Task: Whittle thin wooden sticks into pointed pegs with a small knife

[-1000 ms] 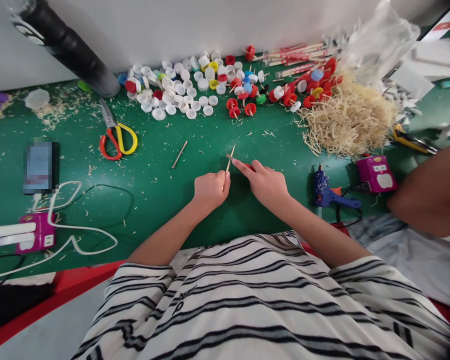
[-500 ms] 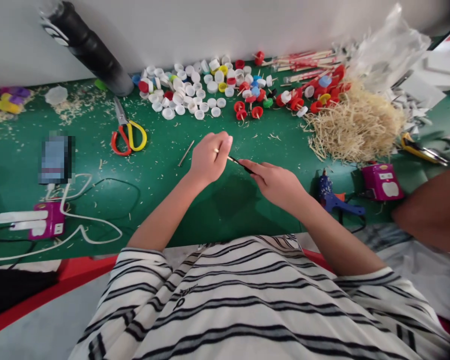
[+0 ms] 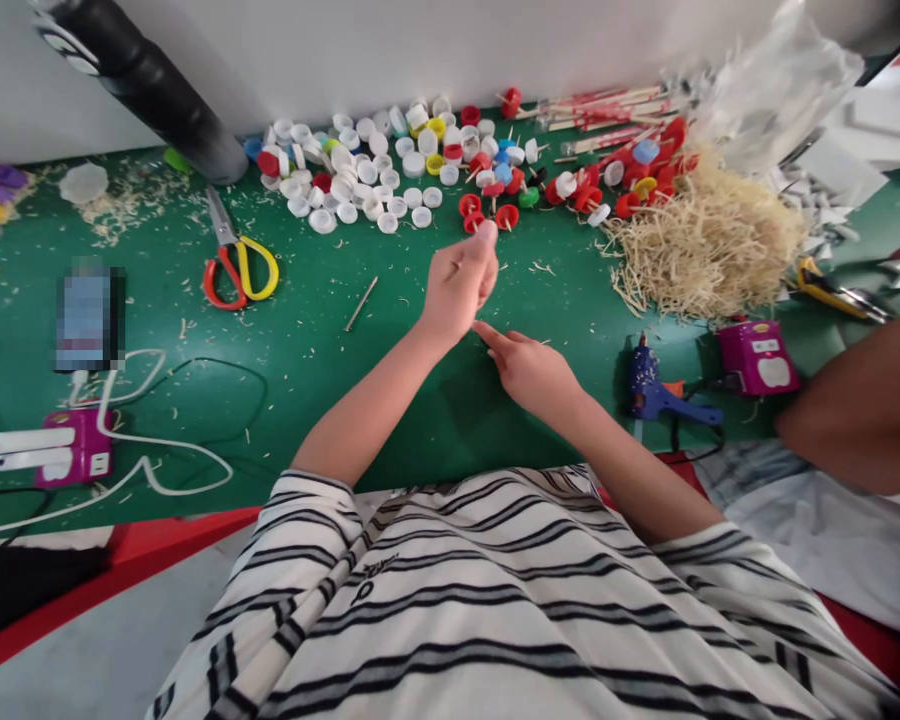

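Left hand (image 3: 461, 282) moved forward, gripping thin stick (image 3: 456, 266) (wooden).

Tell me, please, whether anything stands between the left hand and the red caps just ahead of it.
Nothing visible does. In this view, the left hand is right at the near edge of the red caps; whether they touch, I cannot tell. The scissors lie off to the left.

Left hand (image 3: 461, 285) curls over most of a thin stick (image 3: 456, 266); the tool in the right hand (image 3: 536, 375) is lost from view in its grip. Phone (image 3: 86, 318) is pixelated past reading, shirt lettering (image 3: 377, 570) too small to make out. Top edge cuts the black bottle (image 3: 157, 95); right edge cuts a neighbour's arm (image 3: 862, 405).
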Action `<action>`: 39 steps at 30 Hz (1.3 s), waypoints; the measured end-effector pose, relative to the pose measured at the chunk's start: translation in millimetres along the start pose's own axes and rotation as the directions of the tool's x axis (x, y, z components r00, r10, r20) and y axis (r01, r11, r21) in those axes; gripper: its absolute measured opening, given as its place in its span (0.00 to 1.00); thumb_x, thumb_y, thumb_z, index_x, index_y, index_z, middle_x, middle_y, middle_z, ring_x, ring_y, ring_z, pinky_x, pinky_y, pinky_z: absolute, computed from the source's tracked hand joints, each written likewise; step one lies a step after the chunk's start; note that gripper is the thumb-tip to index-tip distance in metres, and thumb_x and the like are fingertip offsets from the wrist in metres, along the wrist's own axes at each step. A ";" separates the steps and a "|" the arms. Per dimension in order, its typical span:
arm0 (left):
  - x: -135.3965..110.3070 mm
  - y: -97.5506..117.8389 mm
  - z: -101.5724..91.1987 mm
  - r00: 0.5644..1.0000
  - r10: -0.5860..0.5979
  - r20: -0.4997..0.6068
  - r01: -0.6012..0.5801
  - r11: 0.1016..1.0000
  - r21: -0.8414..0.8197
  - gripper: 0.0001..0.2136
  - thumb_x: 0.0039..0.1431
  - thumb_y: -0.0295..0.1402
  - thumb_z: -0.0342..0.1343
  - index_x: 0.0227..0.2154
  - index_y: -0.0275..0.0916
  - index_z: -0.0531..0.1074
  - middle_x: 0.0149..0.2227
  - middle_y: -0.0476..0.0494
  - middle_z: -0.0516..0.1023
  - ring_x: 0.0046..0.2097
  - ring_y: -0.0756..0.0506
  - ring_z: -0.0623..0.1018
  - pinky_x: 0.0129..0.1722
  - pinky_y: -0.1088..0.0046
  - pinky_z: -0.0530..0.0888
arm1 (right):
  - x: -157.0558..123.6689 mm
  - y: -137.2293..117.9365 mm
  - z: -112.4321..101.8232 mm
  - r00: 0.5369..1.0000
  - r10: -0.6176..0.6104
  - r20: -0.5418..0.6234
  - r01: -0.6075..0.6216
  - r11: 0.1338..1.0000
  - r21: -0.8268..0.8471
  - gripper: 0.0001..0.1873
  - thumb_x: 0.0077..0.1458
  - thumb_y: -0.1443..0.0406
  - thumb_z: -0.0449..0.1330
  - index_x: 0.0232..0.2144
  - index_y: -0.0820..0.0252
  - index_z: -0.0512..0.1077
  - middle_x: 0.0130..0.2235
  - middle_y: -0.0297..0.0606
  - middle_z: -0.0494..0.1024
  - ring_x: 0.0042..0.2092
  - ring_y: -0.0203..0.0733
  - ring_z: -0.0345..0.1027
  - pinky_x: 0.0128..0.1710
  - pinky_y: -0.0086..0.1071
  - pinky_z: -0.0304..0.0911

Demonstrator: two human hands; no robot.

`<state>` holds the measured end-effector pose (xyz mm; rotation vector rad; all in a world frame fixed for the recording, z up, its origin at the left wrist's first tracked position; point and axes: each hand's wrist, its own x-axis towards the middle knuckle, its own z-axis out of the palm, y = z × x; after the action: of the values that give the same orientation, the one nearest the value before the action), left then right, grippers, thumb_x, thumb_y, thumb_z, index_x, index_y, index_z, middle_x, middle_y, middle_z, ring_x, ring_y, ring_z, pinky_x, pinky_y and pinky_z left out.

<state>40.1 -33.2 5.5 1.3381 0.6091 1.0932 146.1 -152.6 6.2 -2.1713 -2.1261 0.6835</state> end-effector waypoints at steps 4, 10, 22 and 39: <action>-9.8 6.4 6.0 0.997 0.031 0.066 -0.040 0.990 0.137 0.32 0.65 0.62 0.45 0.17 0.41 0.51 0.18 0.53 0.52 0.20 0.55 0.55 0.21 0.72 0.57 | -2.6 4.6 4.8 0.999 -0.002 -0.033 0.004 0.999 0.044 0.30 0.70 0.63 0.45 0.72 0.49 0.61 0.47 0.44 0.80 0.40 0.47 0.74 0.35 0.34 0.60; -0.7 1.0 -7.3 1.000 -0.019 -0.011 0.020 0.997 0.072 0.32 0.64 0.65 0.40 0.20 0.41 0.52 0.17 0.54 0.50 0.19 0.56 0.58 0.20 0.74 0.56 | -12.3 3.3 -2.7 0.990 -0.069 -0.125 0.104 0.946 0.305 0.31 0.70 0.64 0.44 0.73 0.52 0.57 0.51 0.43 0.81 0.48 0.47 0.74 0.44 0.35 0.66; 1.7 -12.8 -9.8 0.999 0.035 -0.014 -0.037 0.983 -0.181 0.32 0.59 0.67 0.44 0.18 0.42 0.52 0.15 0.56 0.47 0.16 0.57 0.49 0.14 0.72 0.47 | -2.5 -16.1 12.6 0.999 0.026 0.022 -0.027 0.998 0.062 0.33 0.72 0.64 0.40 0.76 0.53 0.48 0.50 0.47 0.79 0.42 0.49 0.75 0.40 0.35 0.65; 2.2 -15.3 -9.8 0.997 0.065 0.033 -0.059 0.988 -0.141 0.33 0.59 0.68 0.44 0.17 0.43 0.52 0.15 0.55 0.47 0.17 0.55 0.49 0.17 0.70 0.47 | -45.1 -16.2 14.8 0.991 0.108 0.079 -0.092 0.978 -0.186 0.33 0.72 0.64 0.39 0.76 0.47 0.47 0.45 0.44 0.77 0.34 0.44 0.74 0.29 0.33 0.59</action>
<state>36.6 -24.9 -10.4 1.2600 0.4569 1.1374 127.2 -198.9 10.9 -2.3984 -2.2159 0.6253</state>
